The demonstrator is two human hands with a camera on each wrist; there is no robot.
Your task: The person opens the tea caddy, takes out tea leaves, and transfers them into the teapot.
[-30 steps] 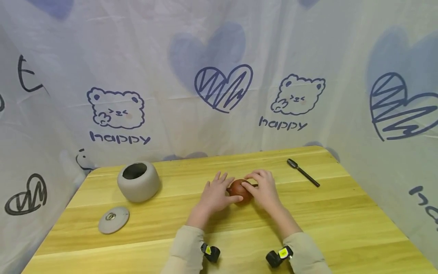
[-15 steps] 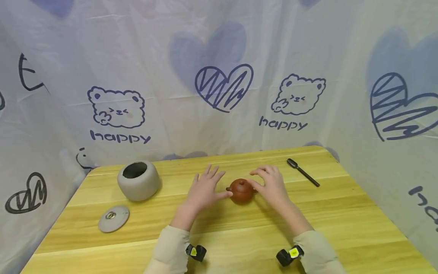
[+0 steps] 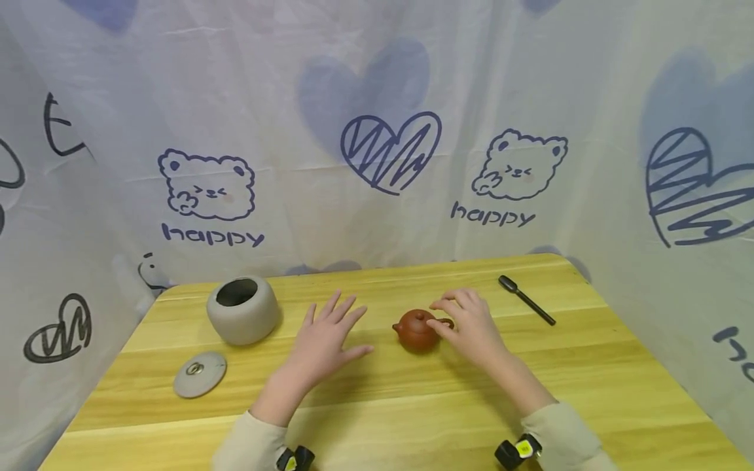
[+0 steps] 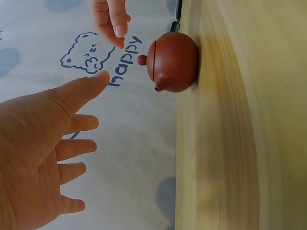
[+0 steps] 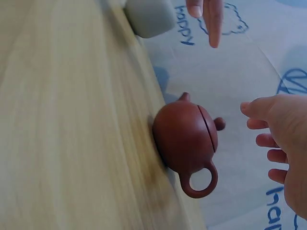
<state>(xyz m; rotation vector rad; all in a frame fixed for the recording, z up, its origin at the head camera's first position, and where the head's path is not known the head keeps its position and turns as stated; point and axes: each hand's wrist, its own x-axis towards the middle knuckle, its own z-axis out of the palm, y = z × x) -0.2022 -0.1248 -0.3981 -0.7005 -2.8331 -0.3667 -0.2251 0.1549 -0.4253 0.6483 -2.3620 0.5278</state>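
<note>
A reddish-brown clay teapot point(image 3: 417, 332) stands upright on the wooden table, its lid on and its spout toward the left. In the right wrist view its loop handle point(image 5: 200, 192) and round lid knob point(image 5: 219, 123) show plainly. My right hand point(image 3: 471, 327) hovers above the handle side, fingers loosely bent, with a visible gap to the pot in the right wrist view. To the left of the teapot my left hand point(image 3: 324, 343) hangs over the table with fingers spread, holding nothing. The left wrist view shows its palm point(image 4: 29, 153) apart from the pot.
At the left stands a grey round jar point(image 3: 244, 314) with its mouth uncovered. Its grey lid point(image 3: 200, 375), with a ring on top, lies in front of it. A black scoop point(image 3: 527, 301) rests at the back right. Printed white cloth point(image 3: 306, 196) surrounds the table point(image 3: 412, 425).
Both hands were on the teapot and have let go. My left hand has moved off to the left; my right has drawn slightly right, uncovering the lid knob and spout.
</note>
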